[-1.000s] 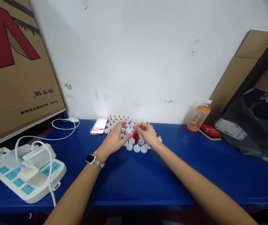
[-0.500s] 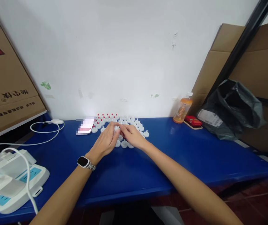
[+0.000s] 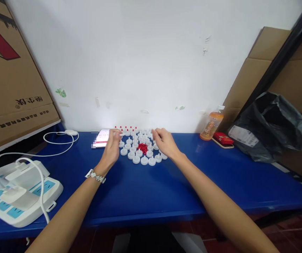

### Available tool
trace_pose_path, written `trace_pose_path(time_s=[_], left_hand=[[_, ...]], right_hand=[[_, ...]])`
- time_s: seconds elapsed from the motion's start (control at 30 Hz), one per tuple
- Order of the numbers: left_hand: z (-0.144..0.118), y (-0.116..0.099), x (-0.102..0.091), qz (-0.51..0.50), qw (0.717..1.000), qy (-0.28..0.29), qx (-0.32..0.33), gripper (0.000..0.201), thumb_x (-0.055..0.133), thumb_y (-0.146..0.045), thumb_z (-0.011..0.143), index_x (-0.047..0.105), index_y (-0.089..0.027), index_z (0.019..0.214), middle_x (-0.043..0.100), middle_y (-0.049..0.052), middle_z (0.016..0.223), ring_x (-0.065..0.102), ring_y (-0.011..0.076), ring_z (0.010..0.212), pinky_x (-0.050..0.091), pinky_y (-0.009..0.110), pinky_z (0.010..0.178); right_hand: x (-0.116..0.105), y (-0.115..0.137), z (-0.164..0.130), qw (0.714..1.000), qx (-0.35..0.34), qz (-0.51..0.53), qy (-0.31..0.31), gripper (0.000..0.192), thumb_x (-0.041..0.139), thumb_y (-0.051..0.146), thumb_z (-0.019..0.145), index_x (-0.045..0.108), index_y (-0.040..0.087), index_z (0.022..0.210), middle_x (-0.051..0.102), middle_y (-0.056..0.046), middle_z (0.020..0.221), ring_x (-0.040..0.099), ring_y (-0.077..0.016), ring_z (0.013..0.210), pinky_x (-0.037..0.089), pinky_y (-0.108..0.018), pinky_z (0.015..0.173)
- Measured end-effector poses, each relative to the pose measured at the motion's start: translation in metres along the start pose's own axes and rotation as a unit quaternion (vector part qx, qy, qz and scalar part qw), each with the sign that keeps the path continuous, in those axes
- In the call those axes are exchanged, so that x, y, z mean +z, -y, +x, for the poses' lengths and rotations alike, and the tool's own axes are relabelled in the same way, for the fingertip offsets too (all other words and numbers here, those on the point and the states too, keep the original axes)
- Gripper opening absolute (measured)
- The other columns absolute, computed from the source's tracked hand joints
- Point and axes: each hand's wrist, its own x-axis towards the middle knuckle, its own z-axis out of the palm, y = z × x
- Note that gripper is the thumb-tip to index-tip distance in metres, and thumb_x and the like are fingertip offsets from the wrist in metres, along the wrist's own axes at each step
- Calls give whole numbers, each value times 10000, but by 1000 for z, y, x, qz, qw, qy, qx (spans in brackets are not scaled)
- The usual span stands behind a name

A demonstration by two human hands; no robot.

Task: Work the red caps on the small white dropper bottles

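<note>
My left hand (image 3: pixel 111 149) is beside the phone, at the left edge of a cluster of round white plastic caps with thin nozzles. Its fingers are bent together on a white nozzle cap (image 3: pixel 121 134), partly hidden by the fingertips. My right hand (image 3: pixel 166 142) reaches over the right side of the cluster, fingers curled and pressed together; what they hold, if anything, is hidden. A heap of small red tips (image 3: pixel 142 149) lies in the middle, ringed by white caps (image 3: pixel 144 161). Along the back left, several caps bear red tips (image 3: pixel 126 127).
A phone (image 3: pixel 102 138) with a lit screen lies on the blue table (image 3: pixel 151 193). A power strip (image 3: pixel 21 200) with white cables stands at left. Rightward are an orange drink bottle (image 3: pixel 212 123), a red box (image 3: pixel 223 138) on another phone, and a grey plastic bag (image 3: pixel 269 126).
My hands were together over the cluster around a white cap; they have parted, left hand leftward, right hand rightward. The red heap now shows between them. The view has shifted slightly.
</note>
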Motion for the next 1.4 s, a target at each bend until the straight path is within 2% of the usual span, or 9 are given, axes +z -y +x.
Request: trace_pose_path(time_s=[0.1, 0.23, 0.33, 0.47, 0.73, 0.87, 0.97, 1.13, 1.4], left_hand=[[-1, 2, 3, 51, 992, 104, 39, 325, 389, -484, 986, 517, -244, 1163, 577, 35, 1013, 538, 163, 852, 460, 299, 759], [-5, 0, 10, 70, 981, 162, 80, 275, 542, -418, 925, 542, -233, 1128, 598, 44, 1117, 557, 171, 915, 466, 294, 749], [-6, 1, 9, 64, 984, 149, 68, 353, 654, -409, 851, 518, -230, 1124, 611, 52, 1148, 586, 179, 935, 474, 296, 736], [-7, 1, 8, 51, 989, 121, 64, 455, 709, -393, 805, 448, -229, 1140, 645, 62, 1119, 612, 191, 952, 468, 295, 710], [-2, 5, -3, 63, 995, 64, 33, 506, 715, -411, 794, 417, -239, 1165, 659, 62, 1139, 601, 173, 869, 471, 303, 700], [2, 11, -10, 127, 990, 28, 49, 383, 694, -388, 799, 498, -217, 1080, 617, 67, 1109, 567, 197, 933, 469, 311, 717], [2, 15, -12, 161, 982, 89, 46, 204, 659, -348, 815, 556, -202, 913, 624, 33, 900, 571, 190, 837, 457, 326, 726], [-1, 15, -12, 167, 974, 151, 35, 169, 654, -351, 807, 585, -200, 842, 645, 29, 841, 582, 194, 793, 447, 322, 684], [-3, 13, -11, 162, 971, 172, 38, 212, 653, -408, 810, 593, -206, 831, 660, 34, 844, 589, 200, 792, 455, 317, 664]], right_hand=[[11, -12, 1, 994, -11, -71, 82, 258, 508, 333, 942, 636, 196, 765, 596, -25, 717, 510, -185, 785, 342, -310, 762], [25, -10, 3, 994, 58, -17, 92, 187, 584, 320, 887, 706, 211, 977, 656, -15, 768, 542, -170, 745, 376, -308, 759], [27, -1, 2, 984, 94, 115, 95, 237, 562, 355, 897, 694, 187, 1000, 671, -5, 748, 553, -138, 651, 410, -271, 671], [33, 9, 0, 954, 88, 258, 121, 248, 594, 384, 866, 658, 168, 969, 656, 1, 692, 574, -133, 605, 428, -249, 595], [49, 7, 35, 925, 124, 314, 172, 220, 690, 368, 780, 618, 165, 821, 665, -1, 634, 584, -122, 556, 432, -231, 552], [62, -5, 67, 967, 100, 212, 103, 115, 665, 272, 783, 645, 159, 772, 692, -24, 677, 608, -130, 611, 442, -234, 592], [79, -14, 86, 989, 75, 78, 101, 68, 635, 197, 779, 689, 155, 776, 710, -37, 724, 626, -141, 663, 446, -236, 629], [106, -18, 100, 983, 34, -83, 158, 179, 570, 189, 823, 733, 169, 895, 737, -73, 876, 652, -173, 793, 453, -246, 709], [118, -19, 104, 965, -2, -92, 247, 113, 644, 190, 769, 755, 174, 784, 740, -43, 798, 643, -159, 743, 440, -223, 701]])
